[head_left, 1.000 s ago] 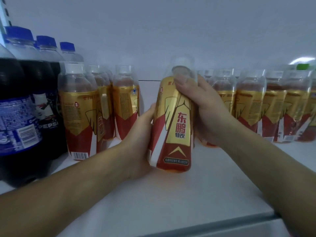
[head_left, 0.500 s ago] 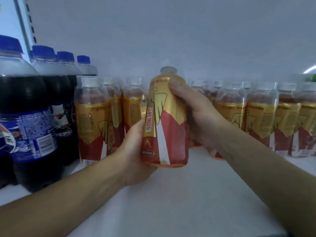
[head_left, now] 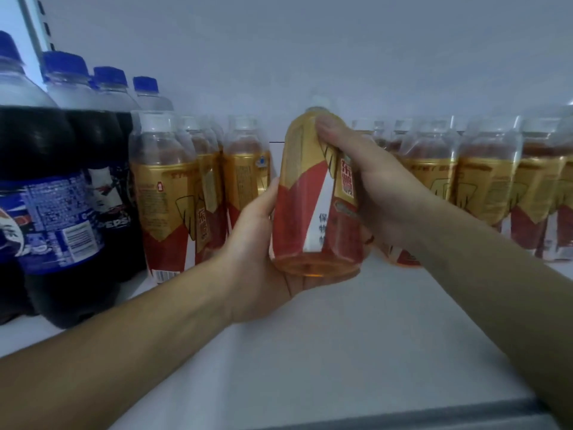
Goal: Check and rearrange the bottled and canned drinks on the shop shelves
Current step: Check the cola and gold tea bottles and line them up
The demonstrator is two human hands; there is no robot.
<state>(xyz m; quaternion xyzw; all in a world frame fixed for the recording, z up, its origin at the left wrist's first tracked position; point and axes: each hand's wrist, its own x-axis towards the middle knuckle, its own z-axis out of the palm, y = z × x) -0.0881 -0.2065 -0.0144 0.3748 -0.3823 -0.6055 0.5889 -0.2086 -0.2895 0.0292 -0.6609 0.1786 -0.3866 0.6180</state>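
**A:** The bottle (head_left: 307, 193) has turned about its own length since a moment ago. The white stripe now faces us, and the big red characters have swung round towards the right palm.

**B:** Is it standing on anything?

**A:** No. The white shelf (head_left: 310, 352) runs under both forearms. Big cola bottles (head_left: 55, 181) stand at its left end, then gold-and-red drinks (head_left: 164, 197) in rows on either side of a gap. The held one is the same kind. It hangs in front of that gap, clear of the board, near upright with its cap tipped slightly away.

**B:** And the grip?

**A:** The left hand (head_left: 257, 259) cups the base, its fingers (head_left: 313, 282) curled underneath. The right hand (head_left: 381, 193) wraps the upper body, thumb over the shoulder. Both are clamped on it.

**B:** So where does it go?

**A:** Back into the gap behind it, I'd guess, long axis kept vertical. The left hand sits beneath the base, so it would have to slip out first while the right lowers.
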